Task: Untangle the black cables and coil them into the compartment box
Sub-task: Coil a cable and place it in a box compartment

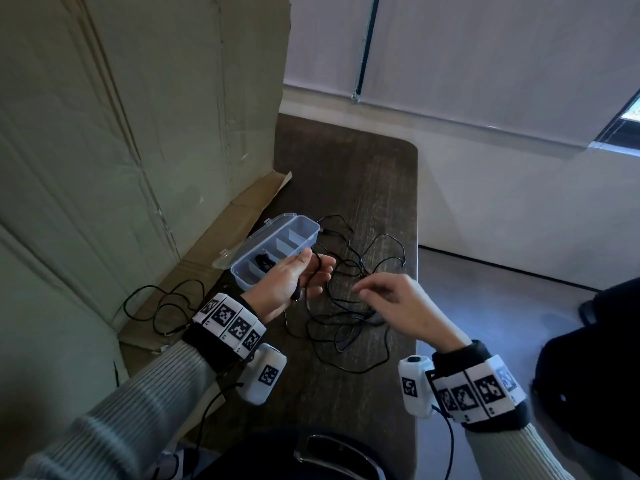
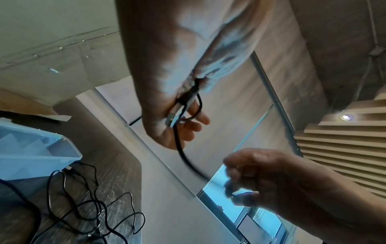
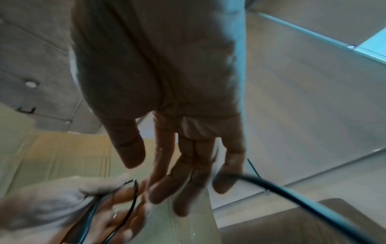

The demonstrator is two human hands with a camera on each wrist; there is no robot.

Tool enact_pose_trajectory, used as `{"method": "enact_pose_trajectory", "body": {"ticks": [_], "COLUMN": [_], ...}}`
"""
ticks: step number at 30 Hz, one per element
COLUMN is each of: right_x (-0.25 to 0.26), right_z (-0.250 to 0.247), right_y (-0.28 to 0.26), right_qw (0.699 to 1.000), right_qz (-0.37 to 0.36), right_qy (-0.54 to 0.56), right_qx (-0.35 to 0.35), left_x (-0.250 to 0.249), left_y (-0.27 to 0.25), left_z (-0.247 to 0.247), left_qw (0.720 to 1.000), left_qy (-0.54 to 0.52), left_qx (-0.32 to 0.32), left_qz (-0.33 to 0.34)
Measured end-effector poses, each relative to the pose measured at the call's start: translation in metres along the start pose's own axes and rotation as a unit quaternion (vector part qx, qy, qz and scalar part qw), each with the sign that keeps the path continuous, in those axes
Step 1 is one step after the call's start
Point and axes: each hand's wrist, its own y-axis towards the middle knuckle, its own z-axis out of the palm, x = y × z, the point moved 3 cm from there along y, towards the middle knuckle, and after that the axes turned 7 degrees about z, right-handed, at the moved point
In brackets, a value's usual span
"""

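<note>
Cables (image 1: 349,299), thin, limp and snag-prone I judge, sprawl on the table (image 1: 363,174) beside the compartment box (image 1: 277,247); left hand (image 1: 294,282) pinches one plug end, right hand (image 1: 391,299) loosely curled, likely empty.

Cardboard sheet (image 1: 138,133) — dark table (image 1: 363,188)
</note>
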Motion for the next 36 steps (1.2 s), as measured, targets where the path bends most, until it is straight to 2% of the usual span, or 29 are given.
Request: {"method": "enact_pose_trajectory", "body": {"ticks": [2,5,8,10,13,15,19,22,24,26,28,30,31,32,33,36], "right_x": [0.001,-0.001,-0.008,-0.013,-0.020,-0.020,-0.003,0.013,0.023,0.032,0.036,0.040,0.041,0.042,0.042,0.033], "right_z": [0.011,0.037,0.063,0.066,0.057,0.046,0.050,0.060,0.059,0.052,0.042,0.033,0.030,0.028,0.025,0.021], "right_y": [0.002,0.010,0.016,0.018,0.021,0.024,0.019,0.011,0.005,-0.002,-0.006,-0.006,-0.005,-0.003,-0.002,0.005], "right_qw": [0.999,0.999,0.997,0.997,0.988,0.993,0.994,0.987,0.984,0.982,0.985,0.988,0.988,0.987,0.985,0.982], "right_qz": [0.000,0.038,0.032,0.018,0.009,-0.016,-0.054,-0.065,-0.084,-0.093,-0.102,-0.121,-0.138,-0.157,-0.169,-0.132], "right_qy": [-0.041,0.000,0.013,0.053,0.150,0.119,0.040,0.011,-0.025,-0.050,-0.043,-0.038,-0.034,-0.025,-0.008,0.088], "right_qx": [-0.010,0.021,0.065,0.055,0.022,0.007,0.091,0.145,0.158,0.156,0.135,0.092,0.060,0.021,-0.017,-0.101], "left_x": [-0.003,-0.009,-0.012,-0.015,-0.019,-0.021,-0.028,-0.028,-0.027,-0.027,-0.023,-0.020,-0.019,-0.018,-0.019,-0.020], "left_y": [0.000,-0.002,-0.001,0.002,0.006,0.007,0.008,0.013,0.017,0.017,0.017,0.010,0.006,0.003,-0.001,-0.008], "left_z": [0.001,0.006,0.005,0.001,-0.014,-0.020,-0.010,-0.007,-0.010,-0.012,-0.011,-0.005,-0.001,0.003,0.009,0.022], "left_qw": [0.998,0.982,0.978,0.988,0.997,0.991,0.971,0.963,0.976,0.989,0.985,0.951,0.932,0.920,0.924,0.937], "left_qy": [0.047,0.167,0.179,0.119,-0.041,-0.107,-0.227,-0.254,-0.178,-0.029,0.139,0.304,0.355,0.378,0.367,0.317], "left_qx": [0.006,0.030,0.028,0.023,0.002,-0.008,-0.016,-0.078,-0.120,-0.128,-0.070,0.024,0.066,0.094,0.107,0.148], "left_qz": [0.032,0.083,0.102,0.092,0.068,0.075,0.072,0.036,0.039,0.061,0.070,0.055,0.046,0.039,0.029,-0.008]}}
